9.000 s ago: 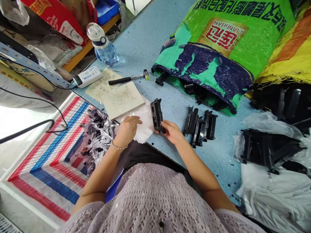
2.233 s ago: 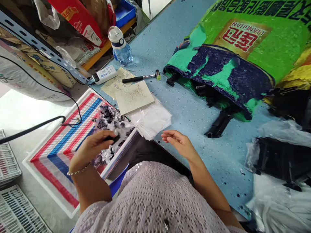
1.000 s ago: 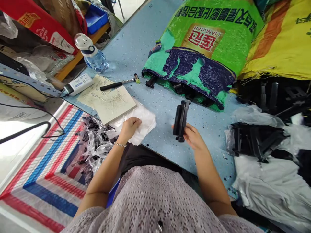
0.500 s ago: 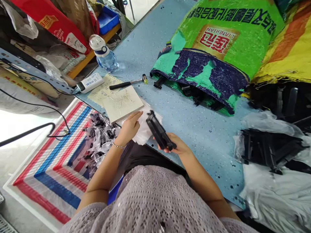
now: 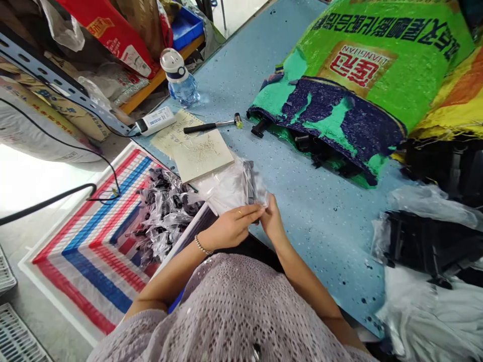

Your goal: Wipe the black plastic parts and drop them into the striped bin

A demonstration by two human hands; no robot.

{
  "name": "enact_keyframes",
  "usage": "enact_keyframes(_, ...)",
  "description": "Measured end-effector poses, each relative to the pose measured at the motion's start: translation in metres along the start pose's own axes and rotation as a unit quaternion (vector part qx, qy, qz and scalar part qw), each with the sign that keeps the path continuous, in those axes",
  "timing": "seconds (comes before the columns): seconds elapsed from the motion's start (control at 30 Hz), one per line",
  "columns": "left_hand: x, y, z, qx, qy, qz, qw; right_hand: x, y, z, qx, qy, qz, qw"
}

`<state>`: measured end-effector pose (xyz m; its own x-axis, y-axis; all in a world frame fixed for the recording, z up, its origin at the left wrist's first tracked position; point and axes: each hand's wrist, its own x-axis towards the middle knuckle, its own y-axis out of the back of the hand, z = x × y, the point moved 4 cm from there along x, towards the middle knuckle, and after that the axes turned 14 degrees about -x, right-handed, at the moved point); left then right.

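Note:
A long black plastic part [image 5: 249,182] now lies inside a clear plastic bag [image 5: 260,185], upright in the view near the table's front edge. My right hand [image 5: 272,221] is closed at the bag's near right end, pinching its film. From the left, my left hand [image 5: 236,226] reaches across with its fingers pressed together at the same end, touching the bag and my right fingertips. The near end of the part is hidden behind my fingers. Beside them on the left is a stack of clear bags [image 5: 222,188], partly under the bagged part.
A block with a pad [image 5: 204,156], a small hammer [image 5: 211,125], a white device [image 5: 156,120] and a water bottle [image 5: 181,83] stand left. A striped crate [image 5: 90,246] holds bagged parts [image 5: 166,216]. A green sack [image 5: 339,90] with black parts lies right.
The black part, bare in my right hand before, is now in a clear bag. My left hand has moved right from the bag stack to meet my right hand.

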<state>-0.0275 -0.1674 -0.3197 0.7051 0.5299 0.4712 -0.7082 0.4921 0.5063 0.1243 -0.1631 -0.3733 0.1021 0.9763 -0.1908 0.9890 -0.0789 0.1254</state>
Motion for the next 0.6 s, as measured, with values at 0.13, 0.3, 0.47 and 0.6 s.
enact_keyframes(0.13, 0.003, 0.017, 0.025, 0.055, 0.06, 0.026, 0.996, -0.024, 0.001, -0.024, -0.064, 0.064, -0.07, 0.993)
enact_keyframes(0.3, -0.052, 0.098, 0.043, 0.027, 0.208, 0.091, 0.973, -0.032, -0.011, -0.031, -0.026, 0.029, -0.256, 0.966)
enact_keyframes(0.47, -0.133, 0.165, -0.063, 0.159, 0.543, 0.092, 0.819, -0.007, -0.002, -0.011, -0.033, -0.003, -0.121, 0.992)
enact_keyframes(0.6, -0.142, 0.19, -0.14, 0.215, 0.604, 0.127, 0.757, 0.0, 0.008, 0.0, -0.032, -0.009, -0.081, 0.996)
